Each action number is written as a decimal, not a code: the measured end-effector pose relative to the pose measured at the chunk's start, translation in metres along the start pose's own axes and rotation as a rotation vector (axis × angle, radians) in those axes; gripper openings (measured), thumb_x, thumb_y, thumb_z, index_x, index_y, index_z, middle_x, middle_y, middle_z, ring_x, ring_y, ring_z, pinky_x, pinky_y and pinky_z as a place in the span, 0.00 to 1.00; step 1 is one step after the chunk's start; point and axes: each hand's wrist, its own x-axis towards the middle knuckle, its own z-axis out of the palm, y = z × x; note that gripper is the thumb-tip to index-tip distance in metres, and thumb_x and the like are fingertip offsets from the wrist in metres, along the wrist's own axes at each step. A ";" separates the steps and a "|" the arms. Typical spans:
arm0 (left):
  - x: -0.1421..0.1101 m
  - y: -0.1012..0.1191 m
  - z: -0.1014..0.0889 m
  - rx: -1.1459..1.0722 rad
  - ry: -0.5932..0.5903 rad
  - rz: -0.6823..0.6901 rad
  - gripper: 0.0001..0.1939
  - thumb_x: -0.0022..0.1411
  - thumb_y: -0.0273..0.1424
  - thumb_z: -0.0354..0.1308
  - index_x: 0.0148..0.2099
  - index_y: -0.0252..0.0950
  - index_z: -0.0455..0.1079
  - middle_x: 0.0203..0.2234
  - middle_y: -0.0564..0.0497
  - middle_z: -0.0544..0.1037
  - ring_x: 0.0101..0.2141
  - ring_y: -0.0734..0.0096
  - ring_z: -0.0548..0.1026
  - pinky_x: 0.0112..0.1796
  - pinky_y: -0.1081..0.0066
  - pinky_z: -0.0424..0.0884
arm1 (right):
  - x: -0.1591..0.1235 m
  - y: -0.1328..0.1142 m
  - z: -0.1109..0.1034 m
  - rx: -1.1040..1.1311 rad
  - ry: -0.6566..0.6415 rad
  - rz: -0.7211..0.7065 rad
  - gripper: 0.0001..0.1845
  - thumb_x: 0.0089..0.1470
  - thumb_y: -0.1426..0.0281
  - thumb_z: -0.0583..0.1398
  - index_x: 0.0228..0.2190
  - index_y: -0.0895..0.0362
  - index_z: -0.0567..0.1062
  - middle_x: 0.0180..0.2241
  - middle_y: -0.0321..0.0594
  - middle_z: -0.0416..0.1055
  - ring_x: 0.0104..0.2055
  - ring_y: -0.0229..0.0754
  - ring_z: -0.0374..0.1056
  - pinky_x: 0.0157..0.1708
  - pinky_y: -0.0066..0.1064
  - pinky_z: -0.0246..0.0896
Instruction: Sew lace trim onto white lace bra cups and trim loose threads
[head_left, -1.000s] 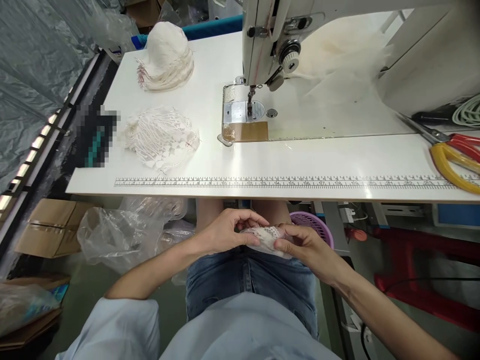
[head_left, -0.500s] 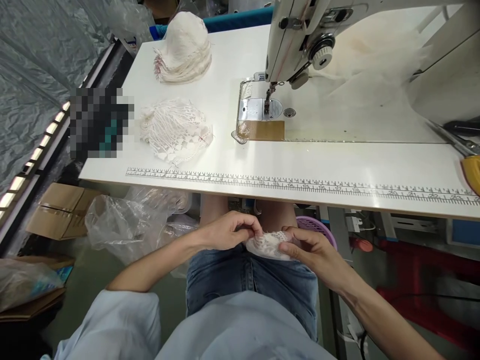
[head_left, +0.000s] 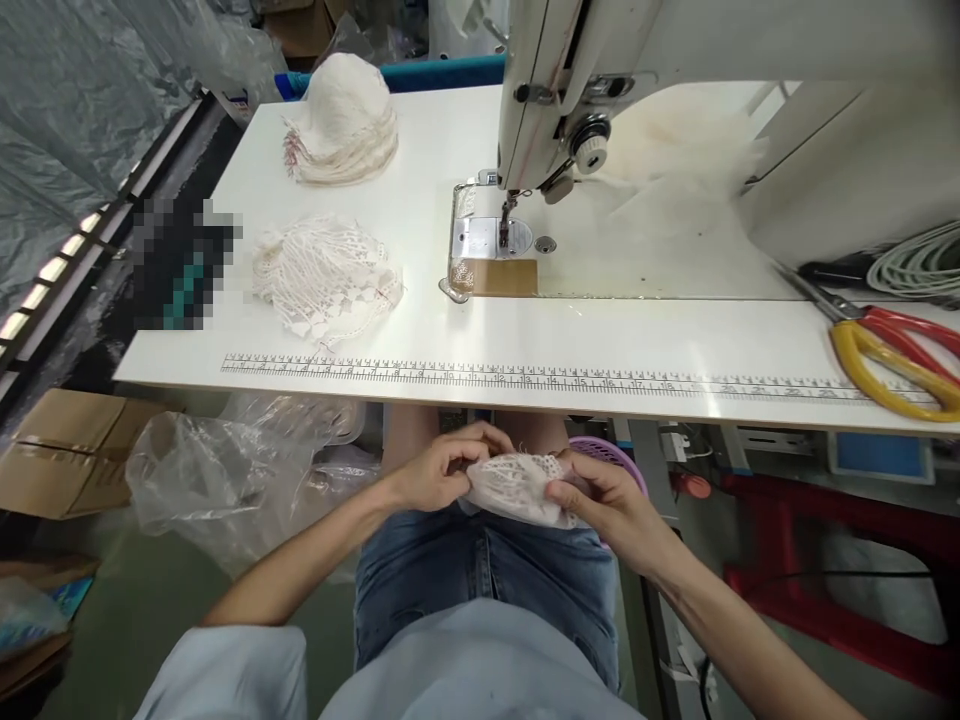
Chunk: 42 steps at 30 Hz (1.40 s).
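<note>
Over my lap, below the table's front edge, I hold a white lace piece [head_left: 517, 488] between both hands. My left hand [head_left: 442, 468] pinches its left end, fingers curled. At its right end my right hand [head_left: 607, 500] grips it, thumb on top and the other fingers partly hidden behind the cloth. On the table, a loose pile of white lace pieces [head_left: 326, 280] lies at the left. Behind that pile sits a stack of cream cup-shaped fabric pieces [head_left: 343, 120] with reddish threads at one edge.
A sewing machine [head_left: 544, 110] stands over the white table [head_left: 420, 330], which has a printed ruler [head_left: 525, 378] near its front edge. Scissors [head_left: 877, 350] with yellow and red handles lie at the right. Below are a purple basket [head_left: 607, 452], plastic bags [head_left: 217, 480] and a red stool [head_left: 780, 570].
The view has swung to the right, bringing the scissors fully in. My left fingers have shifted toward the left end of the lace piece, and more of it shows between my hands.
</note>
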 end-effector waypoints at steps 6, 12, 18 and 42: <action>-0.001 0.009 -0.005 -0.345 -0.116 -0.204 0.23 0.51 0.38 0.61 0.48 0.33 0.67 0.34 0.47 0.73 0.34 0.70 0.70 0.35 0.72 0.63 | 0.003 -0.001 0.000 -0.006 -0.017 0.025 0.17 0.53 0.56 0.59 0.24 0.57 0.69 0.22 0.33 0.60 0.23 0.34 0.55 0.22 0.25 0.52; 0.013 0.012 0.015 -0.196 0.040 -0.260 0.15 0.49 0.38 0.65 0.34 0.30 0.73 0.27 0.50 0.73 0.28 0.75 0.68 0.31 0.75 0.63 | 0.003 0.000 0.002 -0.044 -0.053 0.046 0.16 0.53 0.57 0.59 0.24 0.57 0.70 0.21 0.34 0.60 0.24 0.34 0.55 0.22 0.26 0.50; 0.012 0.021 0.015 -0.197 0.102 -0.259 0.14 0.49 0.39 0.65 0.28 0.30 0.72 0.25 0.51 0.72 0.27 0.76 0.67 0.30 0.76 0.63 | 0.005 -0.001 -0.001 0.004 -0.057 0.022 0.14 0.51 0.58 0.61 0.25 0.57 0.74 0.24 0.35 0.64 0.27 0.36 0.59 0.26 0.28 0.55; 0.007 0.023 0.015 -0.079 0.106 -0.304 0.15 0.47 0.37 0.66 0.33 0.31 0.73 0.27 0.51 0.74 0.28 0.75 0.69 0.31 0.76 0.63 | 0.007 -0.002 0.005 -0.007 -0.051 0.078 0.13 0.50 0.59 0.62 0.26 0.56 0.72 0.25 0.35 0.65 0.28 0.37 0.59 0.27 0.28 0.55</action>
